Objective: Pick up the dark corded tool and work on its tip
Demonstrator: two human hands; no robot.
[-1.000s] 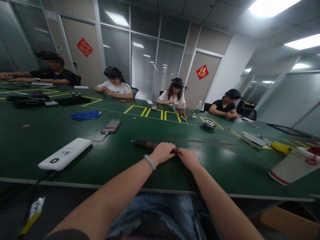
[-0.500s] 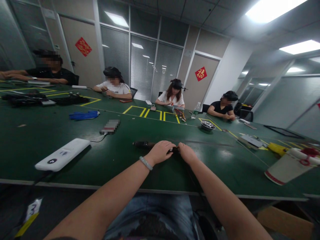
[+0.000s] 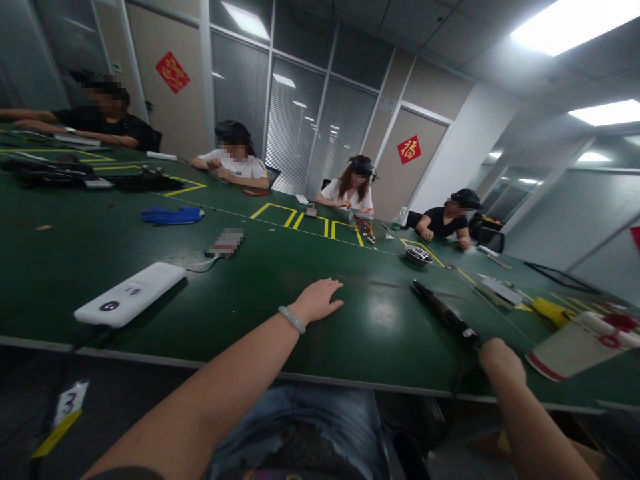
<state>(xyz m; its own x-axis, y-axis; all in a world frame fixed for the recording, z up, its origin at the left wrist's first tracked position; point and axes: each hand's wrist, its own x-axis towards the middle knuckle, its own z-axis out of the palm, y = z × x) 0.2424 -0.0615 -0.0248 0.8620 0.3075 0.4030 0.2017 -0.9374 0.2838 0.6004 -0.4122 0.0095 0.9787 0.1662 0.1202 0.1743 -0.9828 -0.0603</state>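
Note:
My left hand [image 3: 320,299] lies flat on the green table [image 3: 280,313], fingers stretched out and holding nothing; a pale bracelet [image 3: 293,319] sits on its wrist. My right hand [image 3: 500,360] is closed round the near end of a long dark tool [image 3: 445,313], at the table's front edge on the right. The tool lies slanted on the table, its far end pointing away and to the left.
A white power bank [image 3: 129,294] with a cable lies at the left, a blurred phone [image 3: 226,243] and blue gloves [image 3: 171,215] beyond it. A metal bowl [image 3: 419,254], yellow item [image 3: 550,309] and white box with red scissors [image 3: 583,343] are at right. Several people sit along the far side.
Both hands were together on the dark tool in the middle. My right hand has now drawn the tool away to the right, and my left hand has let go and opened flat.

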